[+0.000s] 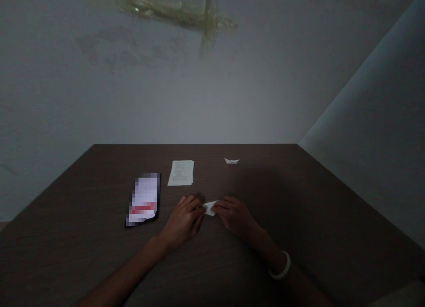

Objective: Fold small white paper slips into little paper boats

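A small folded piece of white paper (210,207) is held between my two hands, low over the dark wooden table (212,267). My left hand (186,218) pinches its left end between thumb and fingers. At the other end, my right hand (235,214) is closed on the paper, with a pale beaded bracelet (283,268) round that wrist. Fingers cover both ends, so only the middle of the paper shows. Farther back stands a little white paper boat (231,161).
Left of the boat lies a small stack of printed paper sheets (181,172). A smartphone (144,200) with a lit, blurred screen rests left of my left hand. Behind the table's far edge rises a grey wall (212,94); another wall (375,134) borders the right side.
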### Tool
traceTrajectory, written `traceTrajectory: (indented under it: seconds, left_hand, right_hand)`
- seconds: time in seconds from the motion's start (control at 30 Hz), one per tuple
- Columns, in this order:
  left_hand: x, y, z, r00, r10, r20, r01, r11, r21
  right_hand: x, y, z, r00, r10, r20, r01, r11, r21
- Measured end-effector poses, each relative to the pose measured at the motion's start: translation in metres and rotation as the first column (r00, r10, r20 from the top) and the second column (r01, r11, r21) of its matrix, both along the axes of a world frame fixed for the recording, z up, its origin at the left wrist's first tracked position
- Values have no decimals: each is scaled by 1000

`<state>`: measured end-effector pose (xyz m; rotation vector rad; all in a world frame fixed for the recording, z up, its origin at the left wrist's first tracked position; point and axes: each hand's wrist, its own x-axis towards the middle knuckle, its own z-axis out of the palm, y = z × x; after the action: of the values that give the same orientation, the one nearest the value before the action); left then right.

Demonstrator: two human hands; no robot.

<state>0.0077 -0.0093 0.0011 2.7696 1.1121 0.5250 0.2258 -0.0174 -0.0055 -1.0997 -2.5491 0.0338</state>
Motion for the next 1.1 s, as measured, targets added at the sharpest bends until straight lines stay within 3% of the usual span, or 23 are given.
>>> traceTrajectory:
  seconds: [0.43, 1.1]
  left_hand:
    - [-5, 5, 9, 984, -129, -119, 137, 989, 59]
    - [-13, 15, 14, 973, -214, -85, 220, 973, 69]
  right_hand:
    - [-2, -6, 10, 991, -36, 130, 42, 998, -47]
    - [19, -16, 8, 974, -225, -15, 223, 973, -63]
